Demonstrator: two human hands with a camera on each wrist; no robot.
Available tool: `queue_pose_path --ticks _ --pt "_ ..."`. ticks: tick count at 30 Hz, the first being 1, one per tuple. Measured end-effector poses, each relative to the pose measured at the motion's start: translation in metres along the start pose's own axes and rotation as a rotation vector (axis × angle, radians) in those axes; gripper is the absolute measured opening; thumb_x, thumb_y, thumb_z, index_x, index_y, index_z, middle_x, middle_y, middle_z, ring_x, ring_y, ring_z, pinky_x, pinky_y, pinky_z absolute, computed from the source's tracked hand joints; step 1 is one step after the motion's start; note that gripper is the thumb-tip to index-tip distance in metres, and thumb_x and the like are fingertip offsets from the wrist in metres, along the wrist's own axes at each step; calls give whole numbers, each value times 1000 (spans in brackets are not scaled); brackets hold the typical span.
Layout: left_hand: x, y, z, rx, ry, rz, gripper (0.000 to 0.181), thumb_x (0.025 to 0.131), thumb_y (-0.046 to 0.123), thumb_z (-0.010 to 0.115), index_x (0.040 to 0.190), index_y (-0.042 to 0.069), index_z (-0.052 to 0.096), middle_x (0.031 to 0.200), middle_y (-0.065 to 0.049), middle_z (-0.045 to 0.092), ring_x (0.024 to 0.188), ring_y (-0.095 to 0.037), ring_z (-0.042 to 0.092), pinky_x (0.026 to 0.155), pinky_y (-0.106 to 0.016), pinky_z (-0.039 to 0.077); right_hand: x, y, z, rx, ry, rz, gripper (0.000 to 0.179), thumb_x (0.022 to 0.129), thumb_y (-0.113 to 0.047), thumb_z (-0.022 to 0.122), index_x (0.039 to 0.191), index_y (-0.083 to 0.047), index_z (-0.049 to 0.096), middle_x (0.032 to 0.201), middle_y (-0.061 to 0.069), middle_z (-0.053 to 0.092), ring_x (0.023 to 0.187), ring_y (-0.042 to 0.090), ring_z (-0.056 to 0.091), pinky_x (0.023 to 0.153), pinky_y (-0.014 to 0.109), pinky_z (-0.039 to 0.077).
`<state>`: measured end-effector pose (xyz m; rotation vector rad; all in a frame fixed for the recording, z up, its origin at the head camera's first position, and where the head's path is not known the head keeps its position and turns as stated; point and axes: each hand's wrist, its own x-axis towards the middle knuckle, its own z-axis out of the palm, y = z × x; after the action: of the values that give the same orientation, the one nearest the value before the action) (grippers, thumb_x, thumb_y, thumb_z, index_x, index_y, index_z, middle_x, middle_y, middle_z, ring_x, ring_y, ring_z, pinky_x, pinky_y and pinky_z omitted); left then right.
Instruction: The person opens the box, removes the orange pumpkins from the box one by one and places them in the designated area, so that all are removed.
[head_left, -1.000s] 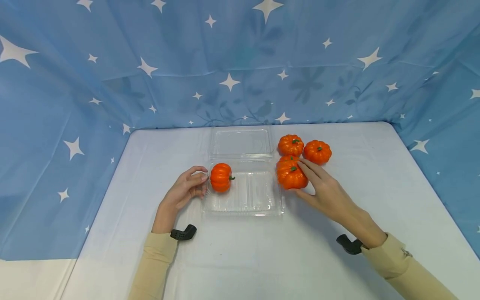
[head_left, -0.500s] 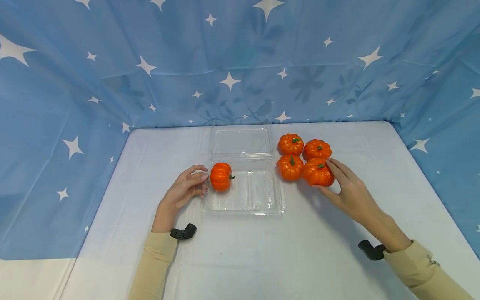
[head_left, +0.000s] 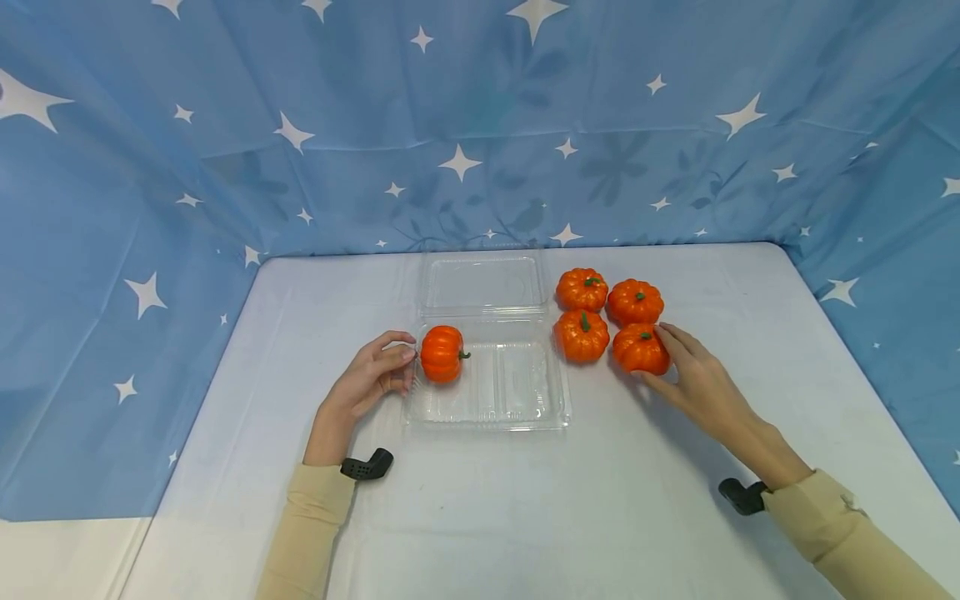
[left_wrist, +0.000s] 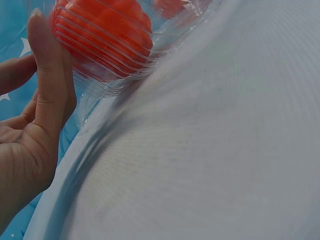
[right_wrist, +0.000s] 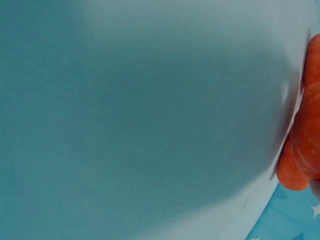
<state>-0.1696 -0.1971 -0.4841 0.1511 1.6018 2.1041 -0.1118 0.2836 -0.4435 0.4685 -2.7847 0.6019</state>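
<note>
In the head view my right hand [head_left: 701, 383] holds a small orange pumpkin [head_left: 642, 350] between thumb and fingers, at the front right of the pumpkin group. That pumpkin [right_wrist: 307, 132] shows large at the right edge of the right wrist view. My left hand [head_left: 369, 375] is at the left side of a clear plastic clamshell box [head_left: 491, 427], its fingers beside the wall. One pumpkin [head_left: 442, 354] lies on its side in the box's left part, stem to the right. Through the ribbed wall, the left wrist view shows this pumpkin [left_wrist: 107, 37] near my thumb [left_wrist: 47, 70].
The box's lid [head_left: 483, 283] lies folded back toward the curtain. Right of the box sit a front pumpkin [head_left: 581, 336], a back pumpkin [head_left: 582, 289] and a right pumpkin [head_left: 635, 302]. A blue star-patterned curtain [head_left: 480, 125] borders the white table [head_left: 487, 508].
My right hand has carried its pumpkin rightward from beside the box, uncovering the front pumpkin, then slightly lower in the last half second. The left hand has stayed put.
</note>
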Motion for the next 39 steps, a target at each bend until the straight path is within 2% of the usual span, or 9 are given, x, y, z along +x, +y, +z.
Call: queue_pose_path --ticks 7,18,30,39 --pt "0 0 1 -5 7 -8 25 107 2 48 131 2 41 78 -1 63 61 -13 61 56 -24 57 2 2 3 21 -76 51 80 77 -9 90 140 16 48 141 37 50 126 56 51 93 67 50" --pt "0 0 1 -7 3 -8 22 107 2 48 128 4 43 78 -2 63 60 -13 61 55 -24 57 5 2 8 22 -126 108 87 78 -12 91 145 15 41 145 38 45 129 56 49 94 66 50" --pt "1 2 4 -9 4 -8 22 106 2 49 127 4 44 78 -2 63 61 -14 61 55 -25 57 5 4 12 -37 -50 48 88 73 -13 94 140 16 44 137 38 50 122 55 55 92 64 52" --pt "1 0 0 -11 9 -3 23 106 2 49 128 4 44 78 -2 63 61 -13 61 55 -25 56 13 -1 7 -53 -2 -10 86 74 -11 93 139 17 45 138 39 50 124 55 53 93 66 52"
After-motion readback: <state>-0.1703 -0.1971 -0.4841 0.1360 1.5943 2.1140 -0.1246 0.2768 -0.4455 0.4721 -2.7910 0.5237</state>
